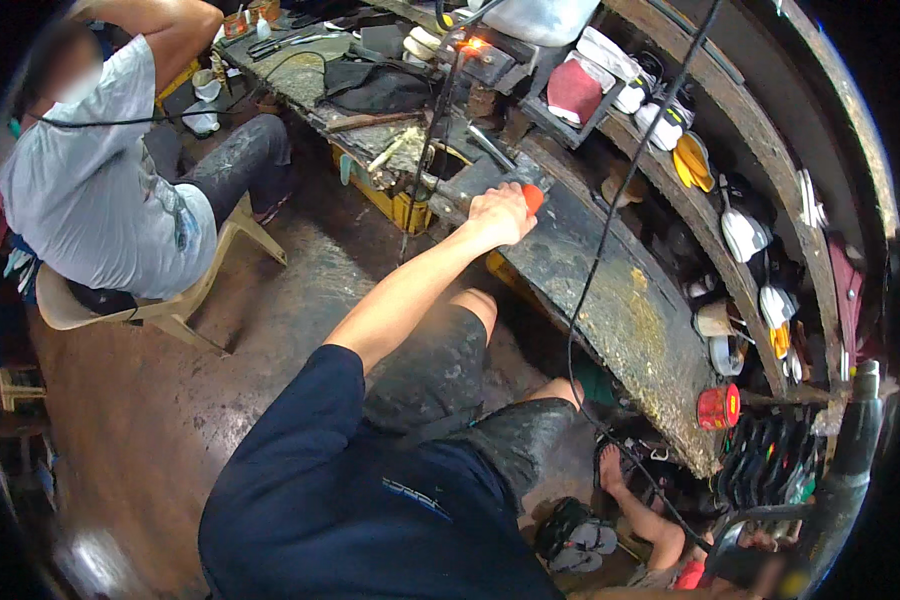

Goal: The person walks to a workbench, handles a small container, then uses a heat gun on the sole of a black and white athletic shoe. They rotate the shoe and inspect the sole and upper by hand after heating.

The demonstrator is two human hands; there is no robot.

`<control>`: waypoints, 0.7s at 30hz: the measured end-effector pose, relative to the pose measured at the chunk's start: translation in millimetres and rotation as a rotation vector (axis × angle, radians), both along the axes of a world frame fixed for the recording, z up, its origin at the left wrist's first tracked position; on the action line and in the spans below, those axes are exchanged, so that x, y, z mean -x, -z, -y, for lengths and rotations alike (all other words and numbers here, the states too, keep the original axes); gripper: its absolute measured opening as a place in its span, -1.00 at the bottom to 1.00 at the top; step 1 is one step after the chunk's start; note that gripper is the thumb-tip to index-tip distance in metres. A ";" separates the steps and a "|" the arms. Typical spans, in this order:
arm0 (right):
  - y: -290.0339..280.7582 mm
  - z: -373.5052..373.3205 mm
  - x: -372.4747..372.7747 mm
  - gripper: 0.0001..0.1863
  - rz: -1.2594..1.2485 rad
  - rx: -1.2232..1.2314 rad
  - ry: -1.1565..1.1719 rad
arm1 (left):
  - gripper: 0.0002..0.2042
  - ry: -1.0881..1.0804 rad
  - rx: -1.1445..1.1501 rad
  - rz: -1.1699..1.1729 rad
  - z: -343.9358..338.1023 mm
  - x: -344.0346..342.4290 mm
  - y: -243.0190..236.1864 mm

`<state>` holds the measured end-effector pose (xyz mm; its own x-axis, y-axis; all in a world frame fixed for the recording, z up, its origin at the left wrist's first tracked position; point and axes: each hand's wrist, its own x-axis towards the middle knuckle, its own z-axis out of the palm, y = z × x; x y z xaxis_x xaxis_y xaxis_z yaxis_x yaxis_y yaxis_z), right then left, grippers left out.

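My left hand (503, 214) reaches out over the dark, worn workbench (625, 300), its fingers closed round a small red-orange object (533, 199). Most of that object is covered by the hand, so its kind does not show. Just beyond the hand, a slim metal tool (491, 147) lies aslant on the bench. My right hand is out of the picture.
Shelves with several shoes (745, 232) rise behind the bench. A red tub (718, 407) stands at its near right end. At left, a person (120, 190) sits on a plastic chair (170, 310). A black cable (592, 280) hangs across the bench. Sandals (582, 545) lie below.
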<state>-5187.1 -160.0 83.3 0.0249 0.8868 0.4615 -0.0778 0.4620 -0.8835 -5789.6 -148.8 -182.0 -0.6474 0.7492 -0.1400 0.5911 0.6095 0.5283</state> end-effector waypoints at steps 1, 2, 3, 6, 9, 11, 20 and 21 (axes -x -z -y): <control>1.8 -3.9 -0.5 -0.32 0.009 0.008 -0.001 | -0.29 0.012 -0.024 0.049 4.1 4.7 -0.8; 4.5 -8.4 -0.7 -0.32 0.018 0.023 -0.009 | -0.28 0.021 -0.030 0.054 8.1 9.2 -2.7; 4.3 -12.1 -1.6 -0.32 0.029 0.042 -0.019 | -0.27 0.028 -0.028 0.059 12.8 14.2 -5.7; 2.7 -21.2 -0.6 -0.32 0.046 0.086 -0.086 | -0.30 0.041 -0.009 -0.019 25.1 26.5 -17.2; 3.7 -20.5 6.2 -0.28 -0.021 0.114 -0.166 | -0.37 0.053 0.056 -0.095 32.3 42.3 -28.2; 7.5 -17.5 13.9 -0.34 -0.028 0.050 -0.134 | -0.39 0.064 0.077 -0.105 34.5 50.8 -29.8; 25.1 -15.8 35.4 -0.42 -0.013 0.114 -0.074 | -0.49 0.080 0.109 -0.327 36.4 71.9 -7.4; 27.8 -16.3 37.2 -0.43 -0.014 0.123 -0.073 | -0.48 0.084 0.119 -0.350 38.8 73.5 -6.1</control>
<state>-5224.3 -143.7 55.4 -0.0363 0.9362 0.3497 -0.1203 0.3433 -0.9315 -5863.2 -187.6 -175.9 -0.6083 0.7936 -0.0105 0.7739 0.5960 0.2140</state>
